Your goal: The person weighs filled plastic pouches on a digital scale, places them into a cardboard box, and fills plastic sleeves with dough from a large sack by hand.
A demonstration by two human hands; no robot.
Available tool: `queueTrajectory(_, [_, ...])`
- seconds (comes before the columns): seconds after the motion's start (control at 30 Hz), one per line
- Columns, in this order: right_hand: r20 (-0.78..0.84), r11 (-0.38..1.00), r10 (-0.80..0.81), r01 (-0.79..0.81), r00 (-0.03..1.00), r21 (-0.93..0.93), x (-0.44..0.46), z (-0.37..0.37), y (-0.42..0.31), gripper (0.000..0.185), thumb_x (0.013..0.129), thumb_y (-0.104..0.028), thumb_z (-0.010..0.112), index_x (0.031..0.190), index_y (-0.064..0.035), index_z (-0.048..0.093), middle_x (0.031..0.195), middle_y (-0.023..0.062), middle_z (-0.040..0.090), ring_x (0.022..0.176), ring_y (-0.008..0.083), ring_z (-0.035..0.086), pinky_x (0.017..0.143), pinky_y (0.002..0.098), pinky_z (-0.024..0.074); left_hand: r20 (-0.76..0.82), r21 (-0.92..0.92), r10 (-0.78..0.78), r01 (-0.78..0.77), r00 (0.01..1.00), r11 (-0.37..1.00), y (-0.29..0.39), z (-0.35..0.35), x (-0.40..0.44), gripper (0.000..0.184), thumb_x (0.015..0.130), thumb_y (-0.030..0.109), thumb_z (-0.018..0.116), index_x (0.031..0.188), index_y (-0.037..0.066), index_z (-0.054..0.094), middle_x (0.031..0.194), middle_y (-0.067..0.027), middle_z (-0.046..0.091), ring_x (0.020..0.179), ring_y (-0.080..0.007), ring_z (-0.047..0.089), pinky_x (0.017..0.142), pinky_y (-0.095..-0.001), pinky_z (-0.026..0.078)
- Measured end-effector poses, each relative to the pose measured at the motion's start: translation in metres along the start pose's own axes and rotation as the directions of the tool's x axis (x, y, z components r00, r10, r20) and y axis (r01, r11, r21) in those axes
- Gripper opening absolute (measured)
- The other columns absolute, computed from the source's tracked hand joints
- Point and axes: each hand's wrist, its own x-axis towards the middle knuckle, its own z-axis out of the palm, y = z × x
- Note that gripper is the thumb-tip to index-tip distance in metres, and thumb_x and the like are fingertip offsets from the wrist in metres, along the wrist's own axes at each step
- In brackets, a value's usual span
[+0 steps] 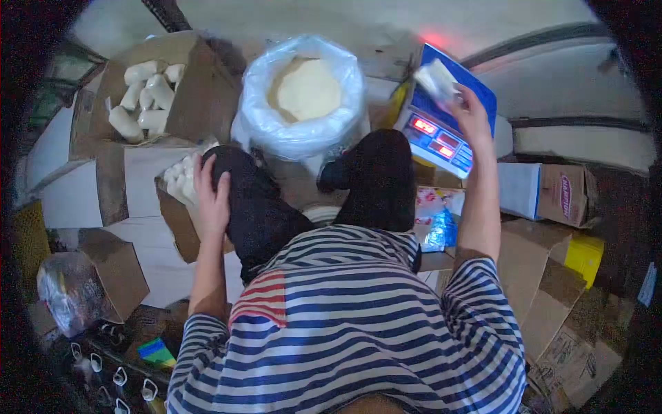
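My right hand [470, 114] grips a small white bag [435, 80], slightly blurred, over the blue platform of a digital scale [484, 96]. Red digits glow on the scale's front panel, too blurred to read surely. My left hand [212, 193] rests on my knee with its fingers apart, holding nothing. Between my knees and the wall stands a large sack of pale powder [310, 90], lined with an open clear plastic bag [265, 127]. Beside my left hand sits a carton [181, 231] with small white packets [181, 181] in it.
At the upper left, a cardboard box [214, 90] holds several filled white bags [148, 100]. Another carton [114, 276] with a clear plastic bag [69, 290] stands at the lower left, near several bottles [119, 376]. More cardboard boxes [562, 195] line the right side.
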Motion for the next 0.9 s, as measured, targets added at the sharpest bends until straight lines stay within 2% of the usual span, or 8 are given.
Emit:
queueTrajectory(0.07, [0.13,0.936,-0.111,0.147,0.985,-0.32,0.018,0.049,-0.036,0.055,0.078,-0.022,0.065,0.126,-0.0017,0.048,0.1,0.015,0.063,0.091,0.0203,0.061,0.081,0.0316,0.0466,-0.01,-0.09,0.002,-0.003,1.0,0.996,0.001,0.004,0.003,0.04,0.089,0.02,0.054,0.126,0.008,0.049,0.141,-0.016,0.033,0.131,-0.0313,0.031,0.107,-0.0384,0.025])
queueTrajectory(0.13, [0.246,0.992,-0.061,0.086,0.967,-0.095,0.043,0.114,-0.037,0.047,0.072,-0.024,0.067,0.115,-0.0076,0.055,0.106,0.0182,0.062,0.097,0.0321,0.061,0.08,0.0415,0.0484,0.009,-0.136,-0.007,0.008,1.0,0.991,0.01,0.002,0.005,0.04,0.088,0.021,0.055,0.126,0.007,0.049,0.14,-0.0183,0.033,0.131,-0.033,0.031,0.107,-0.039,0.024])
queueTrajectory(0.17, [0.214,0.863,-0.29,0.352,0.933,-0.363,0.037,0.137,-0.065,0.04,0.075,-0.022,0.063,0.112,-0.0093,0.056,0.102,0.0161,0.064,0.091,0.0316,0.063,0.077,0.0438,0.05,0.015,-0.177,-0.02,0.022,1.0,0.984,0.013,0.0,0.006,0.041,0.087,0.021,0.056,0.125,0.006,0.049,0.14,-0.0206,0.032,0.13,-0.0347,0.031,0.107,-0.0395,0.024])
queueTrajectory(0.23, [0.362,0.761,-0.002,0.236,0.932,-0.604,0.064,0.206,-0.074,0.036,0.08,-0.026,0.059,0.112,-0.0103,0.057,0.103,0.0142,0.063,0.097,0.0298,0.061,0.08,0.0439,0.0488,0.032,-0.179,0.014,-0.008,0.999,0.984,0.01,0.0,0.006,0.04,0.089,0.02,0.053,0.127,0.007,0.049,0.141,-0.0161,0.033,0.131,-0.0313,0.031,0.108,-0.0382,0.023])
queueTrajectory(0.33, [0.268,0.71,-0.15,0.292,0.952,-0.641,0.068,0.285,-0.063,0.021,0.08,-0.021,0.048,0.087,-0.0128,0.066,0.081,0.0109,0.067,0.075,0.0274,0.066,0.06,0.0477,0.0484,0.024,-0.163,-0.004,0.008,1.0,0.987,0.0,-0.002,0.004,0.04,0.088,0.018,0.053,0.125,0.005,0.049,0.141,-0.0187,0.033,0.13,-0.0331,0.031,0.107,-0.0399,0.023])
queueTrajectory(0.63, [0.39,0.663,-0.047,0.32,0.92,-0.676,0.049,0.326,-0.078,0.021,0.083,-0.017,0.048,0.097,-0.0156,0.064,0.094,0.0061,0.064,0.089,0.0222,0.062,0.073,0.0466,0.0409,-0.07,-0.258,-0.061,0.041,0.996,0.965,-0.03,-0.009,-0.017,0.04,0.089,0.012,0.051,0.128,0.002,0.046,0.141,-0.0161,0.032,0.131,-0.0294,0.03,0.108,-0.0391,0.021])
queueTrajectory(0.8, [0.091,0.615,-0.462,0.392,0.882,-0.684,0.043,0.285,-0.08,0.043,0.076,-0.034,0.064,0.113,-0.0146,0.058,0.115,0.0116,0.055,0.109,0.0269,0.052,0.085,0.0527,0.0361,-0.072,-0.238,-0.031,0.013,0.997,0.971,-0.028,-0.009,-0.017,0.04,0.088,0.013,0.052,0.126,0.003,0.047,0.14,-0.0178,0.033,0.131,-0.0304,0.031,0.108,-0.0396,0.023])
queueTrajectory(0.9, [-0.171,0.773,-0.518,0.374,0.838,-0.512,0.03,0.182,-0.083,0.047,0.069,-0.033,0.071,0.109,-0.0097,0.061,0.109,0.0149,0.054,0.101,0.0303,0.053,0.085,0.0461,0.0407,-0.092,-0.289,-0.042,0.013,0.995,0.957,-0.026,-0.006,-0.018,0.04,0.089,0.013,0.052,0.127,0.003,0.047,0.141,-0.0175,0.032,0.131,-0.0303,0.031,0.108,-0.0391,0.022])
